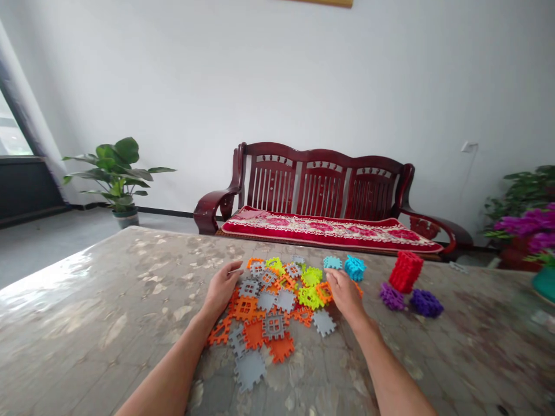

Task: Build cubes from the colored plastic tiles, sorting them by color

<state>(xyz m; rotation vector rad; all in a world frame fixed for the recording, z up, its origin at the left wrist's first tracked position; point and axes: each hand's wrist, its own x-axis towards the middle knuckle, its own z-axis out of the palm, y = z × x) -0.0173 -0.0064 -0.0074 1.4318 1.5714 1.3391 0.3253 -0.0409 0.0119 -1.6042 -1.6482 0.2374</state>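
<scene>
A loose pile of notched plastic building tiles (285, 300) in grey, orange and yellow-green lies between my two hands. My left hand (222, 287) rests at the pile's left edge, its fingers loosely stretched toward the tiles and holding nothing visible. On the pile's far right side, my right hand (346, 292) has its fingers curled in at the near edge of a light blue tile (333, 262); its fingertips are partly hidden. An orange tile (323, 292) lies against that hand. Just beyond it stands a blue stack of tiles (355, 268).
Farther right on the patterned table (143, 323) are a tall red stack (406, 271), a purple stack (392, 296) and a dark violet stack (426, 303). A flowerpot (545, 283) stands at the right edge. Behind the table is a wooden bench (323, 185); a potted plant (124, 173) is at left.
</scene>
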